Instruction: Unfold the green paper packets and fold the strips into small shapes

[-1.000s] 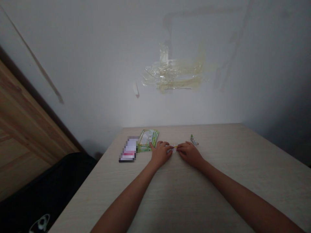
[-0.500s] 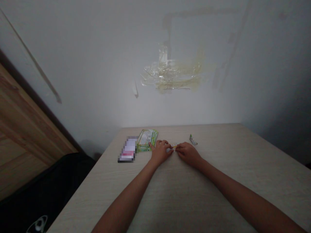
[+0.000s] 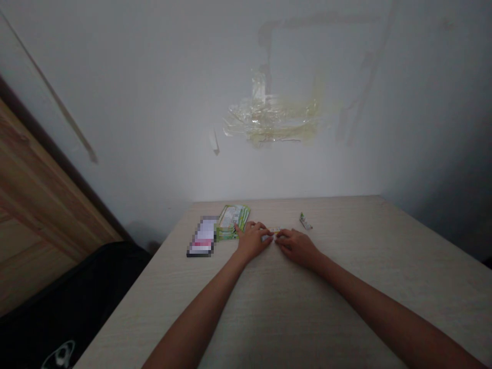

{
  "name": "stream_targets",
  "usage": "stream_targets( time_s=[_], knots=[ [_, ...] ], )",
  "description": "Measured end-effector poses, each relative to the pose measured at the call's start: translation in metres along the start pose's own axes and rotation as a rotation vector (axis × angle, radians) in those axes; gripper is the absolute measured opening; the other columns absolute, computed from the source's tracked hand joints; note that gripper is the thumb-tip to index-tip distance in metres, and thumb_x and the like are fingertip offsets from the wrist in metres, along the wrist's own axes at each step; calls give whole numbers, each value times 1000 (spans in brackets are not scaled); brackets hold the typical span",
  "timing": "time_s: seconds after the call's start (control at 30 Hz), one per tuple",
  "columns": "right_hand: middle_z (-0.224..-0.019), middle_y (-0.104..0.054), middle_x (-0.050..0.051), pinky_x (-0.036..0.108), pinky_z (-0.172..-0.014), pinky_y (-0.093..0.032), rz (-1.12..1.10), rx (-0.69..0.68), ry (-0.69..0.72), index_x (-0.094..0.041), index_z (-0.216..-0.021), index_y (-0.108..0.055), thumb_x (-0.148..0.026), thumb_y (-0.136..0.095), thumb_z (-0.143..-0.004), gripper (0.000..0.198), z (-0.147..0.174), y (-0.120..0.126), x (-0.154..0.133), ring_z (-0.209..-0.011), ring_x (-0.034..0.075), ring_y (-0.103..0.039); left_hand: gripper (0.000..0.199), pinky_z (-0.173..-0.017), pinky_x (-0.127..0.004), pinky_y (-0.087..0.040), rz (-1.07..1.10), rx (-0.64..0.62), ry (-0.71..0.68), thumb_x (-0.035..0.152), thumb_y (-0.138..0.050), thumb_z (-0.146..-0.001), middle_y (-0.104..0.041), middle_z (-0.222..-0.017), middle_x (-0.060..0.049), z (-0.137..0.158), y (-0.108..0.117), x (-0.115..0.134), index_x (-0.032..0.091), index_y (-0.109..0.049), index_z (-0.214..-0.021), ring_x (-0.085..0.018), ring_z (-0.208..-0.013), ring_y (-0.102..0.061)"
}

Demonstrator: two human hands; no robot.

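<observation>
A small flat printed piece [image 3: 274, 230], white and yellow, lies on the table between my hands; whether it is paper or a wrapper I cannot tell. My left hand [image 3: 251, 241] pinches its left side with thumb and fingertips, one finger spread out towards the green packets [image 3: 233, 218]. From the other side, the bent fingers of my right hand [image 3: 298, 247] press on its near right edge. My fingers cover much of the piece. A small folded green-and-white strip [image 3: 306, 221] lies just beyond my right hand.
Left of the stacked packets lies a phone [image 3: 203, 237] with a blurred screen. The pale wooden table [image 3: 365, 246] meets a wall with peeling clear tape [image 3: 277, 120]. A black bag [image 3: 88, 292] and a wooden panel [image 3: 42, 205] stand at the left.
My right hand's fingertips have shifted slightly left and nearer along the printed piece. My left hand has barely moved, and the packets, phone and folded strip lie as before.
</observation>
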State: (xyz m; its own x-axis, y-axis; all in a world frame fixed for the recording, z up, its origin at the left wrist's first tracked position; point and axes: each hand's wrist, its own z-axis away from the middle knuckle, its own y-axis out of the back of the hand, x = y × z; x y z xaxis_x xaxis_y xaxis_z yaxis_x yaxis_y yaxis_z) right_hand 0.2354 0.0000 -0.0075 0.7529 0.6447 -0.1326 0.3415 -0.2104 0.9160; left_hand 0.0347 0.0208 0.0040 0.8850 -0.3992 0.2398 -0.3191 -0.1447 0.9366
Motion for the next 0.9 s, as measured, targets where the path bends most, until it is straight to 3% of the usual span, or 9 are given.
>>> stream_targets(
  time_s=[0.4, 0.5, 0.57, 0.77, 0.9],
  knots=[
    [-118, -68, 4, 46, -105, -40, -98, 39, -8, -28, -105, -72, -23, -51, -94, 24, 4, -1, -2, -100, 19, -66, 20, -106, -79, 3, 34, 43, -2, 48, -58, -87, -64, -118, 1, 1, -6, -1, 43, -71, -101, -31, -124, -43],
    [-117, -68, 4, 40, -103, -44, -178, 87, -19, -27, -106, -72, -21, -52, -92, 26, 4, -6, 3, -104, 19, -65, 20, -105, -79, 3, 25, 69, -13, 47, -58, -87, -65, -116, 1, 2, -6, -1, 42, -71, -102, -31, -122, -43],
    [-116, -69, 6, 35, -97, -49, -257, 150, -92, -25, -109, -71, -20, -51, -91, 27, 3, -10, 8, -107, 19, -64, 21, -104, -81, 2, 20, 90, -27, 46, -58, -88, -65, -116, 0, 4, -5, -1, 42, -71, -102, -31, -121, -44],
    [-110, -71, 10, 39, -96, -50, -434, 243, -262, -19, -112, -65, -22, -50, -90, 26, -1, -16, 18, -103, 22, -67, 20, -105, -79, 1, -8, 118, -33, 43, -59, -87, -64, -115, -2, 8, -3, 1, 38, -72, -101, -31, -121, -45],
    [-105, -72, 8, 36, -85, -53, -541, 200, -351, -21, -111, -52, -24, -54, -89, 22, -3, -12, 14, -97, 20, -70, 19, -105, -79, 2, -2, 137, -19, 45, -61, -86, -64, -113, -2, 8, -4, 4, 38, -72, -99, -30, -120, -46]
  ],
)
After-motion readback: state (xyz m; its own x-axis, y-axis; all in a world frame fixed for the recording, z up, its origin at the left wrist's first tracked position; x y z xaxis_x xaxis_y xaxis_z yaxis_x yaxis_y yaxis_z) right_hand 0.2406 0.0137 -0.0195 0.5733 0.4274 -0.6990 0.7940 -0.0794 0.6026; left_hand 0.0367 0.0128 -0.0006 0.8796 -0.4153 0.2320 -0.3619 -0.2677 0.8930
